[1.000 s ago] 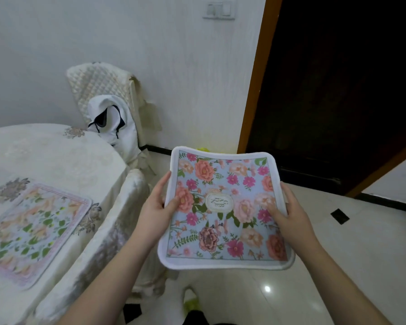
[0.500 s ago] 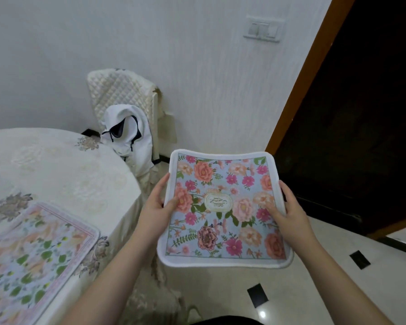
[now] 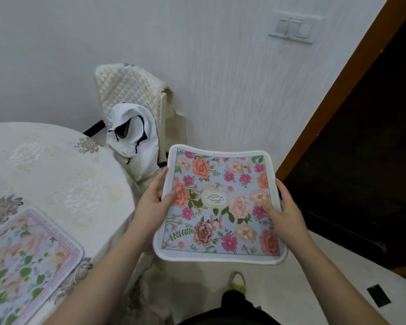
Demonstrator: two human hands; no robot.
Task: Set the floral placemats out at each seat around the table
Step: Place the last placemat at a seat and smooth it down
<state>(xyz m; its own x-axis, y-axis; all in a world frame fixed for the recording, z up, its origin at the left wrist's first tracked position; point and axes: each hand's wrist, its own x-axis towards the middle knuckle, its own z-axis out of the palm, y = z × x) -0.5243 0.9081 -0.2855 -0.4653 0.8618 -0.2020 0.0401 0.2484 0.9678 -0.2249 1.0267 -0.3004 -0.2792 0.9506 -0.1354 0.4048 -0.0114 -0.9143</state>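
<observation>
A blue floral placemat (image 3: 220, 205) with a white border and pink and orange roses hangs in the air right of the table, over the floor. My left hand (image 3: 154, 200) grips its left edge, thumb on top. My right hand (image 3: 283, 209) grips its right edge the same way. A second floral placemat (image 3: 26, 263), with green leaves and a pink border, lies flat on the table (image 3: 56, 174) at the near left, partly cut off by the frame.
The round table wears a cream embroidered cloth. A chair (image 3: 129, 87) with a quilted cream cover stands against the wall, a white bag (image 3: 134, 141) hanging on its back. A dark doorway (image 3: 361, 160) with a wooden frame opens at the right. Glossy floor lies below.
The view has swung left and closer to the chair and table. Both hands keep the same grip on the blue placemat, which stays in front of me.
</observation>
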